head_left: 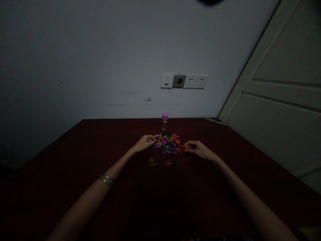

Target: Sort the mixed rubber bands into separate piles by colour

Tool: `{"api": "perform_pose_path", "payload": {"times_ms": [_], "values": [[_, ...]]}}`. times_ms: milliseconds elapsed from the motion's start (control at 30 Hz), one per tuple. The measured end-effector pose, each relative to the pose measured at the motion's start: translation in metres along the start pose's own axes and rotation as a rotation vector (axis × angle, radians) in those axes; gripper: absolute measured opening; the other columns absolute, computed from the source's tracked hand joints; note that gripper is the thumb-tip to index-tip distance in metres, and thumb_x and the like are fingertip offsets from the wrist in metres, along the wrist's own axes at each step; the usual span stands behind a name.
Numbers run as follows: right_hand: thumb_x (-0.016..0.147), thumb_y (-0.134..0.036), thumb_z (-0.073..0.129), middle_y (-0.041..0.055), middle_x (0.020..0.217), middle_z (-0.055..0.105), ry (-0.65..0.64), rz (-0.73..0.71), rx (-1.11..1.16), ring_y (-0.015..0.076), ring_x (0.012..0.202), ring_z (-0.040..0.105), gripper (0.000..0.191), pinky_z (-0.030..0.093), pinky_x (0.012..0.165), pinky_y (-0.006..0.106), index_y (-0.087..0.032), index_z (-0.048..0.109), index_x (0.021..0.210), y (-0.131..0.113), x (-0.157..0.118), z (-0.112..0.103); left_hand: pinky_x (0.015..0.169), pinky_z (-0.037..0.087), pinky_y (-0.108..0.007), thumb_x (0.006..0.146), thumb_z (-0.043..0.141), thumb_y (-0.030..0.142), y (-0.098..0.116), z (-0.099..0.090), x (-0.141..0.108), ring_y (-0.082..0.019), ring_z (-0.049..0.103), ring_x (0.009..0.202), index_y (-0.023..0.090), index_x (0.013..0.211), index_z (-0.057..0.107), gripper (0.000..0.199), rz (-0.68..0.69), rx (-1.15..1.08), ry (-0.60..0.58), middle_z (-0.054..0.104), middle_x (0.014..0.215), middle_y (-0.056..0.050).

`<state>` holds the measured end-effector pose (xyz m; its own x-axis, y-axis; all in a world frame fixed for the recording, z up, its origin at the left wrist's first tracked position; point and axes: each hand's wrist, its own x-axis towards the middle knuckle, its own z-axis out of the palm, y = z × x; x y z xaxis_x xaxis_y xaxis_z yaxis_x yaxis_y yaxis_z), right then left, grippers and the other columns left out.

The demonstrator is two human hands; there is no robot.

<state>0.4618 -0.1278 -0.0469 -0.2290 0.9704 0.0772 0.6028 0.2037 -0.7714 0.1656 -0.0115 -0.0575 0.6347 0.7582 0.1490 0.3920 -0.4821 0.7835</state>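
A pile of small, bright, many-coloured loops [167, 144], shaped like paper clips, lies spread on the dark red-brown table [120, 134]. At its left edge is my left hand [145, 143], thumb and forefinger pinched together against the outer pieces; what they hold, if anything, is too small to name. My right hand [197, 149] reaches the right edge with curled fingers, its fingertips closing around reddish pieces that I cannot make out clearly. Nearer to me lie a few yellow loops [152, 162], a small pink cluster [168, 163] and a dark bluish one [177, 164].
Behind the pile stands a small clear bottle with a pink cap [165, 116]. A pale wall with a row of sockets [195, 82] borders the table's back. On the right is a panelled door [281, 90]; a thin flat strip [215, 121] lies in the back right corner.
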Motion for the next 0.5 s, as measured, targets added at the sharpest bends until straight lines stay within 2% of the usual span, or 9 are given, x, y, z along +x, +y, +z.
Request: {"api": "perform_pose_path", "payload": {"times_ms": [100, 200, 300, 400, 500], "values": [[0.067, -0.043, 0.060, 0.0041, 0.073, 0.060, -0.101, 0.055, -0.029, 0.0137, 0.068, 0.052, 0.037, 0.041, 0.064, 0.026, -0.013, 0.062, 0.087, 0.001, -0.010, -0.022, 0.044, 0.021, -0.018, 0.073, 0.048, 0.035, 0.000, 0.001, 0.000, -0.006, 0.030, 0.046, 0.009, 0.083, 0.060, 0.030, -0.007, 0.001, -0.011, 0.037, 0.050, 0.005], [0.065, -0.044, 0.062, 0.0054, 0.074, 0.062, -0.263, 0.123, -0.060, 0.0149, 0.068, 0.054, 0.038, 0.041, 0.062, 0.025, -0.012, 0.064, 0.086, 0.008, -0.021, -0.044, 0.045, 0.022, -0.018, 0.073, 0.049, 0.033, 0.002, 0.002, -0.001, -0.006, 0.030, 0.047, 0.009, 0.082, 0.061, 0.028, -0.001, 0.016, -0.017, 0.039, 0.052, 0.004], [0.063, -0.043, 0.063, 0.0058, 0.076, 0.063, -0.400, 0.185, -0.072, 0.0156, 0.068, 0.055, 0.039, 0.041, 0.061, 0.025, -0.013, 0.065, 0.088, 0.017, -0.029, -0.055, 0.046, 0.022, -0.018, 0.072, 0.050, 0.034, 0.004, 0.003, -0.001, -0.007, 0.032, 0.049, 0.010, 0.080, 0.062, 0.029, 0.015, 0.034, -0.024, 0.040, 0.053, 0.004], [0.059, -0.041, 0.066, 0.0060, 0.079, 0.064, -0.424, 0.242, -0.082, 0.0157, 0.067, 0.055, 0.042, 0.041, 0.058, 0.024, -0.013, 0.064, 0.091, 0.023, -0.031, -0.056, 0.045, 0.022, -0.018, 0.071, 0.052, 0.039, 0.007, 0.004, -0.002, -0.007, 0.031, 0.048, 0.010, 0.079, 0.062, 0.032, 0.019, 0.026, -0.041, 0.039, 0.051, 0.004], [0.059, -0.042, 0.067, 0.0057, 0.078, 0.064, -0.394, 0.232, -0.082, 0.0155, 0.067, 0.054, 0.044, 0.040, 0.056, 0.023, -0.013, 0.064, 0.092, 0.023, -0.028, -0.053, 0.045, 0.020, -0.019, 0.070, 0.054, 0.043, 0.012, 0.007, -0.003, -0.006, 0.029, 0.047, 0.010, 0.078, 0.063, 0.035, 0.030, 0.021, -0.076, 0.036, 0.049, 0.005]]}}
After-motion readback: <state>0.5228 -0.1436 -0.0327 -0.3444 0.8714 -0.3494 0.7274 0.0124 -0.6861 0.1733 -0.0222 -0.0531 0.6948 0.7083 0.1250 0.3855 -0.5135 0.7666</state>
